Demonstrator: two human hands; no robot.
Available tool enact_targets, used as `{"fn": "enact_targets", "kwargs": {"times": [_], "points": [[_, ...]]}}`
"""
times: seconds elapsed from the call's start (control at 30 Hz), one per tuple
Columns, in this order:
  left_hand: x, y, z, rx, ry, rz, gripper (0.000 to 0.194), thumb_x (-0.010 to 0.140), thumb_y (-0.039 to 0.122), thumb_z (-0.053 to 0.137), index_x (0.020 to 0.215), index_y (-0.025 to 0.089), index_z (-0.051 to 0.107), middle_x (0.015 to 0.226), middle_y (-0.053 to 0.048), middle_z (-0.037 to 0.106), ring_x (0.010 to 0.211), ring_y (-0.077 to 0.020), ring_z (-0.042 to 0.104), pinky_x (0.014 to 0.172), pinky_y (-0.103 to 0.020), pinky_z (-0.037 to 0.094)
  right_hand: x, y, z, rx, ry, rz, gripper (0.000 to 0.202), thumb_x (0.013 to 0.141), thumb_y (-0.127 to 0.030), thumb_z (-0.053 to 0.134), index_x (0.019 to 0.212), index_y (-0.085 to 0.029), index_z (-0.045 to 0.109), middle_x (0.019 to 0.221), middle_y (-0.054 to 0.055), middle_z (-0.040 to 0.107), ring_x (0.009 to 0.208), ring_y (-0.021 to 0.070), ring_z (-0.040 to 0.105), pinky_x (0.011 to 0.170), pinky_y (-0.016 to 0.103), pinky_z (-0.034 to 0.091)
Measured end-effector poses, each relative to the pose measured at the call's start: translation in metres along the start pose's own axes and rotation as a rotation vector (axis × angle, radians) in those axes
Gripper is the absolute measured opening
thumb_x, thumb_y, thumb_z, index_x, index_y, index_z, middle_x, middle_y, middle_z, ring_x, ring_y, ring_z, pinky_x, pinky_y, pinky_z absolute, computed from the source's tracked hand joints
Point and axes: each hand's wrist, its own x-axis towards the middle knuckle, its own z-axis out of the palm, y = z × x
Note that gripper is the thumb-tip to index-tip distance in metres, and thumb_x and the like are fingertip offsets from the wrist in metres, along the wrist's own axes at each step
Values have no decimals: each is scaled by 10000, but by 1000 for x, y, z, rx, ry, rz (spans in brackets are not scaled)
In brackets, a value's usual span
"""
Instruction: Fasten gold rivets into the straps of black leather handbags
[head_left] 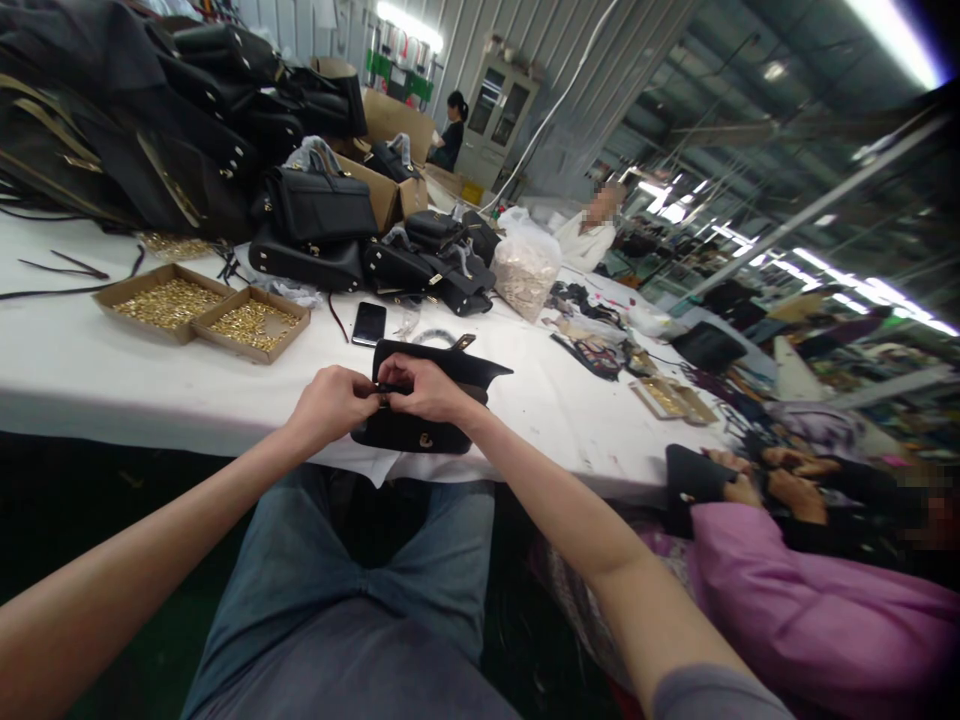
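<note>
The left hand [337,402] and right hand [421,388] hid exactly which part of the black bag [409,434] they pinched, at its left end on the bench's [187,375] near edge. Both curled inward, fingertips close; the left arm ran out of view.

A plain top [360,660] in muted grey with a faint purple cast, its cloth matte; a short sleeve [709,690] of much the same grey rounding the right upper arm and ending in a plain edge above the elbow; blue denim jeans [276,560], unevenly faded, paler over the tops of the thighs, creased near the lap; forearms [555,490] slim and uncovered, down to bare fingers [399,364]
</note>
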Motion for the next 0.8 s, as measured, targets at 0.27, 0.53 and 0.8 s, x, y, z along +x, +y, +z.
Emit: {"fn": "enact_targets", "kwargs": {"times": [0.27, 0.53, 0.8], "points": [[-3, 3, 10, 219, 87, -5, 243, 908, 416, 680, 845, 258, 853, 800, -77, 817, 761, -274, 736, 647, -346, 387, 2, 4, -2, -21, -2, -4, 299, 817, -225, 734, 1109, -204, 672, 970, -5, 695, 852, 168, 635, 771, 280, 482], [-2, -2, 19, 99, 158, -37, 246, 913, 403, 678, 822, 240, 837, 827, -77, 827, 753, -255, 731, 679, -330, 446, 8, 9, -2, -33, 28, 13, 269, 782, -197, 732, 1039, -206, 654, 925, -17, 664, 807, 155, 598, 746, 273, 470], [1, -3, 16, -29, 105, -48, 300, 919, 456, 688, 940, 219, 870, 867, -83, 833, 796, -256, 737, 689, -317, 480, 4, 14, -4, 37, 40, 25, 326, 814, -285, 778, 1108, -187, 678, 1012, 17, 706, 891, 176, 655, 793, 288, 504]]}}
